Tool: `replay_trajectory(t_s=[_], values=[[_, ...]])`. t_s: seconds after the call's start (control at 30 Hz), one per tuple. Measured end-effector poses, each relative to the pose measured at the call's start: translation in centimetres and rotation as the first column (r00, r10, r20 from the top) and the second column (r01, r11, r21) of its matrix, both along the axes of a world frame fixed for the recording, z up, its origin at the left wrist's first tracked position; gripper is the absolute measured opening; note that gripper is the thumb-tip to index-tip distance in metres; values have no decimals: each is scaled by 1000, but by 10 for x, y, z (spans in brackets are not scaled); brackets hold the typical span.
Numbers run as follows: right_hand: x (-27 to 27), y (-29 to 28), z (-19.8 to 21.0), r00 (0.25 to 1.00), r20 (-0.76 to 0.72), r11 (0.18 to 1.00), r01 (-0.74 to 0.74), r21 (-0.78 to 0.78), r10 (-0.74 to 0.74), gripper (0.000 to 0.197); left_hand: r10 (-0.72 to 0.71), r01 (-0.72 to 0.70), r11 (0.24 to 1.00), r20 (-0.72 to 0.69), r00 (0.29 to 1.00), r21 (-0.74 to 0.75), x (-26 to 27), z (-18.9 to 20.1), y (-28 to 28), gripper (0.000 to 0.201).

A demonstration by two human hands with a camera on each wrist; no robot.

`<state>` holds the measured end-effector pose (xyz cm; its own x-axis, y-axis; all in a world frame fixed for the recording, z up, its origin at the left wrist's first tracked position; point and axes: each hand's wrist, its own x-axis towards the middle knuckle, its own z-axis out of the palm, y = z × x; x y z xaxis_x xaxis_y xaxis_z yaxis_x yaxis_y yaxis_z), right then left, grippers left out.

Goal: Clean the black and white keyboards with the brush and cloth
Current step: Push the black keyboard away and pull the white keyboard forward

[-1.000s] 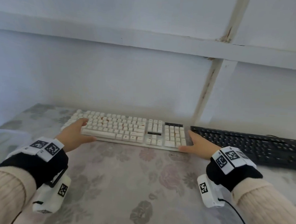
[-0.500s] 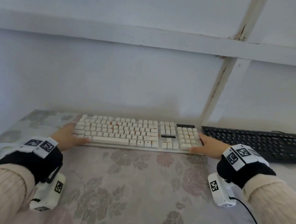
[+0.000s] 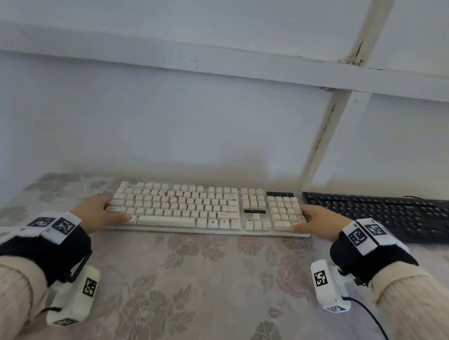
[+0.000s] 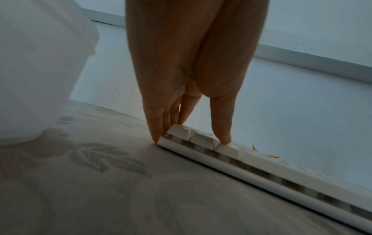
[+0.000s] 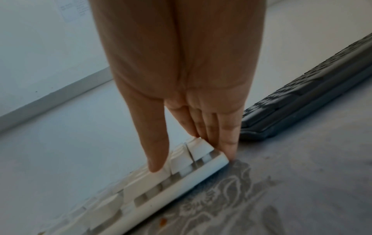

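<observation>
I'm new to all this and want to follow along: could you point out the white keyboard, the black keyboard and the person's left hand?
white keyboard (image 3: 190, 207), head view, middle key rows.
black keyboard (image 3: 387, 214), head view, key field.
left hand (image 3: 96, 211), head view, back of the hand.

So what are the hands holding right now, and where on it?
Both grip the white keyboard by its short ends: the left hand at the left end, the right hand at the right end, thumbs on the keys.

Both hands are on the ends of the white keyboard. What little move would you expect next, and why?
Probably let go and fetch a brush: the white keyboard lies flat on the table, orange crumbs dot its keys, and the left hand and right hand hold no tool.
</observation>
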<state>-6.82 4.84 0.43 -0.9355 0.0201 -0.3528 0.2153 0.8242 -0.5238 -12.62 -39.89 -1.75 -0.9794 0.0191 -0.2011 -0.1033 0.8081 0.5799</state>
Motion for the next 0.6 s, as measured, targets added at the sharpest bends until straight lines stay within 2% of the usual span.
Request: replay_trajectory(t_s=[0.03, 0.1, 0.27, 0.37, 0.47, 0.6], values=[[2, 0, 0, 1000, -10, 1000, 4, -5, -4, 37, -5, 5, 1000, 0, 1000, 10, 3, 0, 0, 43], [7, -1, 0, 1000, -20, 1000, 18, -13, -19, 34, 0, 0, 1000, 6, 1000, 11, 8, 1, 0, 45], [25, 2, -4, 997, -24, 996, 76, -38, -77, 40, 35, -33, 999, 61, 998, -30, 30, 1, 1, 85], [41, 4, -6, 995, -10, 994, 96, -46, -96, 41, 79, -79, 997, 82, 993, -10, 50, 2, 2, 70], [60, 4, -8, 995, -14, 993, 102, -63, -103, 42, 128, -129, 992, 91, 988, 2, 71, 0, 3, 64], [88, 4, -8, 996, -37, 994, 77, -76, -80, 35, 148, -153, 987, 106, 983, 40, 102, 1, 5, 80]])
